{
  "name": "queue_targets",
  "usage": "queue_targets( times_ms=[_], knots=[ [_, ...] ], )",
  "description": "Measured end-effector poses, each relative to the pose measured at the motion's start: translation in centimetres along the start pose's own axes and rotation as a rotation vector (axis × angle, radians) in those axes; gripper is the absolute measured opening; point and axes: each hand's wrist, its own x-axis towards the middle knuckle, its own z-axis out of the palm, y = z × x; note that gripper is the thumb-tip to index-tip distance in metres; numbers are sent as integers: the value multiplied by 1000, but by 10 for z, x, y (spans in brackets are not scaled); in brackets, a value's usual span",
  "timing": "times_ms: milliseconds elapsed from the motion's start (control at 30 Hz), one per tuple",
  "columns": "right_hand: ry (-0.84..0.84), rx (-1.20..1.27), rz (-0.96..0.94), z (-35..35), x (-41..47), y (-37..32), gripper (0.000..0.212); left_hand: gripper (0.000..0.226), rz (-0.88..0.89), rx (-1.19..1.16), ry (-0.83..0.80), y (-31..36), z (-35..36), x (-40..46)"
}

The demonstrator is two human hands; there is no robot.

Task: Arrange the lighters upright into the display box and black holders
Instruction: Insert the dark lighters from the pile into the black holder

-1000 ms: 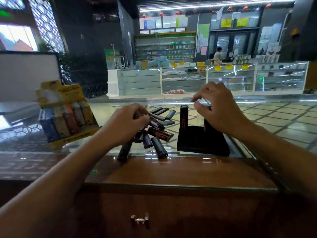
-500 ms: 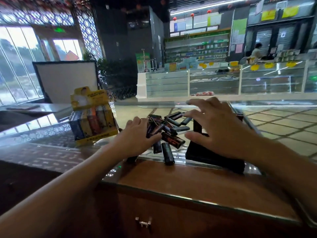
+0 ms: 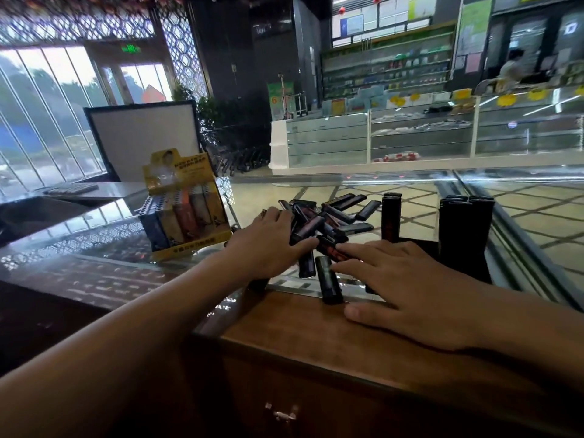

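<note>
A pile of dark lighters (image 3: 335, 213) lies on the glass counter. My left hand (image 3: 268, 245) rests on the pile's left side, and its curled fingers and thumb hold a dark lighter (image 3: 308, 227). With fingers straight and spread, my right hand (image 3: 407, 286) lies at the pile's near edge. Its index fingertip touches a red-marked lighter (image 3: 331, 249). Behind that hand stands the black holder (image 3: 464, 257), with several upright lighters at its right and one upright lighter (image 3: 391, 216) at its left. The yellow display box (image 3: 186, 216) at the left holds upright coloured lighters.
The glass countertop (image 3: 94, 235) ends at a wooden edge (image 3: 316, 336) with a drawer handle (image 3: 281, 415) below. A framed white board (image 3: 142, 137) and a keyboard (image 3: 71, 188) sit behind the yellow box. Shop display cases (image 3: 410, 137) stand across the aisle.
My right hand has left the black holder and come down to the left, onto the near edge of the pile. My left hand has stayed on the pile. The camera has turned left.
</note>
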Motion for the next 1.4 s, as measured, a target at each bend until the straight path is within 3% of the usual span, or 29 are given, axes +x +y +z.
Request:
queue_targets(
  times_ms=[133, 400, 633, 800, 1167, 1300, 1400],
  knots=[
    [18, 69, -27, -1, 0, 2, 69, 69, 15, -8, -14, 1, -1, 11],
    [104, 179, -42, 3, 4, 8, 71, 54, 58, -258, -146, 5, -14, 21],
    [186, 144, -34, 1, 0, 6, 70, 64, 92, -263, -119, 2, -13, 26],
    [239, 191, -61, -2, -1, 7, 60, 56, 84, -443, 4, -6, -9, 29],
    [294, 308, -55, -3, -3, 7, 67, 55, 68, -793, 200, -21, -9, 28],
    [399, 388, -40, -4, -3, 7, 81, 58, 36, -836, 269, -29, -5, 28],
    [471, 378, -32, -6, -3, 7, 74, 57, 41, -921, 324, -30, -7, 25]
  ],
)
